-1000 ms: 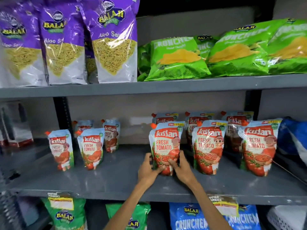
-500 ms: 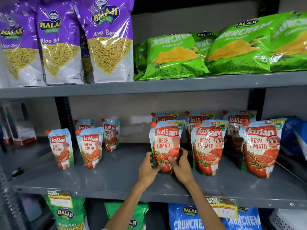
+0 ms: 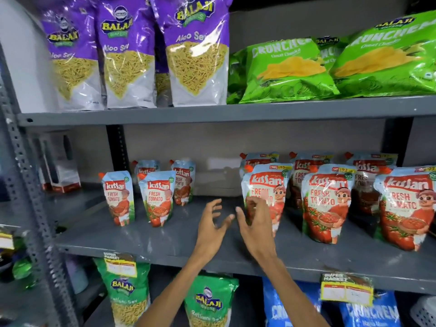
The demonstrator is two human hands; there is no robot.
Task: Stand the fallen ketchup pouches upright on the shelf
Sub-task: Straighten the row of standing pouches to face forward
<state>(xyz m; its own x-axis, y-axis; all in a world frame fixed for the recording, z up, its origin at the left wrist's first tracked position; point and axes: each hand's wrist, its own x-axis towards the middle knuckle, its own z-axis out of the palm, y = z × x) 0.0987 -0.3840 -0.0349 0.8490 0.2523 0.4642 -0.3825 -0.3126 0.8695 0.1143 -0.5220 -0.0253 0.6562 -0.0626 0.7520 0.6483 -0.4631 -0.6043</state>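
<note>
The ketchup pouch (image 3: 266, 192) nearest the hands is pale blue with a red brand band, an orange corner spout and tomato artwork; it stands upright near the middle of the grey shelf (image 3: 165, 241), a little back from the front edge, long axis vertical, spout up, label facing out. More large pouches (image 3: 328, 201) stand upright toward the shelf's right end, and smaller pouches (image 3: 154, 197) stand toward its left end. The left hand (image 3: 212, 230) hovers over the front edge, fingers spread wide, holding nothing. The right hand (image 3: 256, 223) is raised just in front of the pouch's lower left, fingers loosely curled and empty; whether it touches the pouch cannot be told.
</note>
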